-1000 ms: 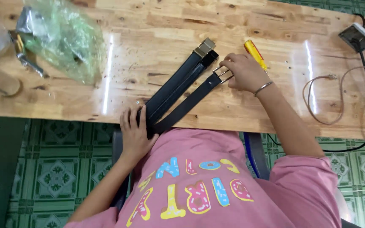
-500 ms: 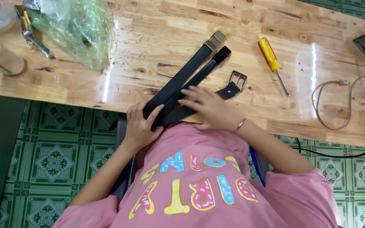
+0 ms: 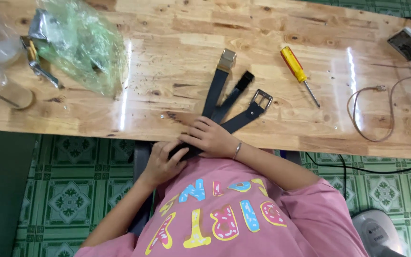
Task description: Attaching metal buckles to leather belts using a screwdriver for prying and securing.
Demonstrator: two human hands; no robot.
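Small home workshop: wooden workbench (image 3: pixel 177 28), yellow screwdriver (image 3: pixel 298 72) beyond fingers, pliers (image 3: pixel 36 64) far left, power strip (image 3: pixel 409 43), green tiled floor (image 3: pixel 67 190).

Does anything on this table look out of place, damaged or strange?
Nothing is spilled or plainly damaged. The black belts hang over the table edge, held there by the left hand and right hand. A crumpled green plastic bag lies loosely, and the yellow screwdriver lies askew.

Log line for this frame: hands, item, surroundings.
left hand: grips black belts at table edge | right hand: pressed on belts | nearby: yellow screwdriver, wooden table
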